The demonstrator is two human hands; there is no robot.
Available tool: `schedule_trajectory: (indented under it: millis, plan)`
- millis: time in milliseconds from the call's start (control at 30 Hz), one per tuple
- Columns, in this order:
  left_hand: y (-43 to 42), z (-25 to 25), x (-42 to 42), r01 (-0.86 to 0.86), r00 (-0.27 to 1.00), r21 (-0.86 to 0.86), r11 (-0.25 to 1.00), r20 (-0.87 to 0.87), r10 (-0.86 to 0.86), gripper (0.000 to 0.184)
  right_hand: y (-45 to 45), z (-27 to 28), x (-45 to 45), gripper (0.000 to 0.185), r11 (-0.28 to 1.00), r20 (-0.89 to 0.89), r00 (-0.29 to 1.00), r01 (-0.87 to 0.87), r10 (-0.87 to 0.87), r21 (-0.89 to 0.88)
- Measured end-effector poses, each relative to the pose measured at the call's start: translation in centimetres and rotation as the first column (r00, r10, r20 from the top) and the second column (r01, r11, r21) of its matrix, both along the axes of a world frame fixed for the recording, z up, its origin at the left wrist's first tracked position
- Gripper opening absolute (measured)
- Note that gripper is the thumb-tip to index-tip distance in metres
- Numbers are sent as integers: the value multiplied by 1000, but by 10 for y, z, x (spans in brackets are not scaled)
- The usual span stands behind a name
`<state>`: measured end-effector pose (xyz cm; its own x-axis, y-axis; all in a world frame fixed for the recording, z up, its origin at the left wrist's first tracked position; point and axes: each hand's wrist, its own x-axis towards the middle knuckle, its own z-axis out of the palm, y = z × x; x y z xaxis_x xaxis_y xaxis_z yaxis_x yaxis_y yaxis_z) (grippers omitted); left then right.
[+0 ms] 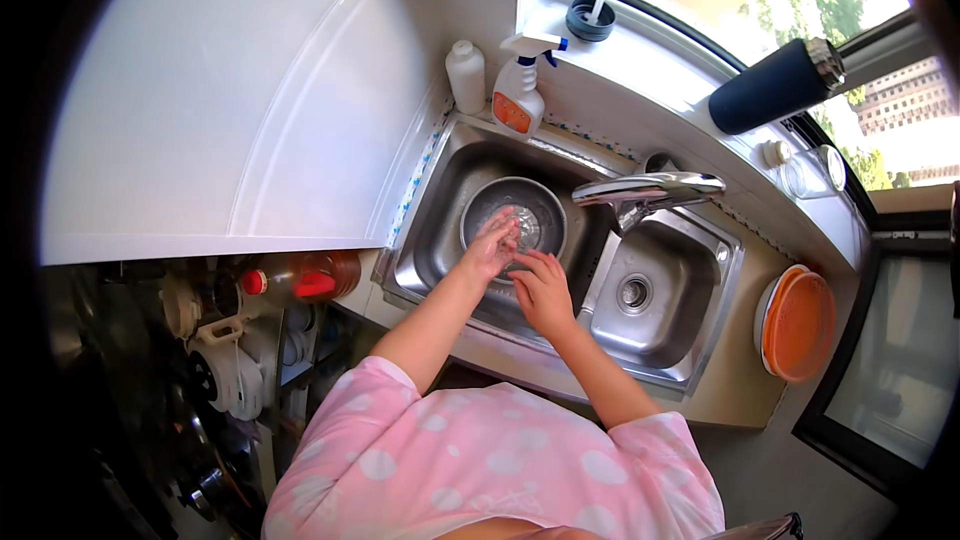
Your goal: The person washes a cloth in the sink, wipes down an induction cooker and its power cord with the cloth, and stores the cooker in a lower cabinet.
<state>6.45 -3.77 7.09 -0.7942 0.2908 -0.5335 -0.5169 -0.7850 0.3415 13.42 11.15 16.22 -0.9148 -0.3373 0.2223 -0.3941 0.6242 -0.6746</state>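
A round metal bowl (470,210) sits in the larger left basin of the steel sink (425,240). Something clear and glinting, which looks like water, shows inside it. My left hand (490,245) is over the bowl's near left side, palm turned up and fingers stretched out, wet-looking and holding nothing I can see. Close by on the right, my right hand (542,290) is at the bowl's near rim, back upward, its slightly bent fingers apart and pointing toward the left hand. The chrome faucet (650,188) reaches over the basins from the right.
Behind the sink stand a spray bottle (517,95) and a white bottle (466,78). A dark blue flask (770,88) and a glass jar (815,172) are on the windowsill. Orange bowls (800,325) lean at right; a large bottle (305,278) lies left.
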Motion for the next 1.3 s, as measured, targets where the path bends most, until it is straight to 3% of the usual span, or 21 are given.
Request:
schedule_trajectory:
  millis: [67, 167, 300, 400, 600, 900, 1000, 1100, 1167, 1200, 1233, 1300]
  plan:
    - [3, 19, -3, 78, 996, -100, 992, 39, -74, 24, 11, 0, 11, 15, 992, 22, 999, 28, -26, -123]
    - [8, 33, -9, 220, 976, -262, 940, 69, -209, 22, 29, 15, 25, 13, 992, -2, 997, 75, -75, -101]
    - [18, 51, -18, 326, 945, -459, 826, 160, -284, 46, 50, 23, 36, 13, 984, 15, 992, 127, -126, -126]
    - [29, 64, -19, 311, 949, -579, 754, 138, -285, 55, 63, 32, 42, 13, 979, 1, 988, 153, -154, -139]
    - [55, 82, -13, 133, 985, -706, 695, 17, -170, 52, 78, 37, 45, 11, 975, -50, 985, 154, -164, -159]
    - [71, 113, 6, 73, 993, -672, 737, -22, -118, 53, 81, 51, 31, 10, 980, -65, 996, 41, -54, -196]
    - [76, 132, 25, 67, 952, -523, 850, -221, -211, 49, 81, 51, 27, 11, 980, -44, 999, 12, -21, -200]
    - [58, 96, 45, 237, 819, -870, 433, -61, -570, 46, 74, 33, 27, 18, 978, 33, 999, 13, -6, -210]
    - [39, 61, 69, 40, 787, -998, -57, 67, -613, 50, 65, 32, 29, 26, 962, 165, 986, 73, -29, -265]
    - [29, 55, 73, -60, 782, -949, -311, 149, -605, 56, 62, 25, 28, 41, 953, 265, 964, 52, 30, -298]
    - [26, 72, 78, 34, 833, -999, -16, 37, -553, 61, 54, 24, 25, 44, 920, 321, 944, 62, 71, -386]
    - [38, 131, 95, 104, 932, -808, 580, -125, -342, 72, 34, 26, 30, 51, 840, 439, 882, 101, 172, -533]
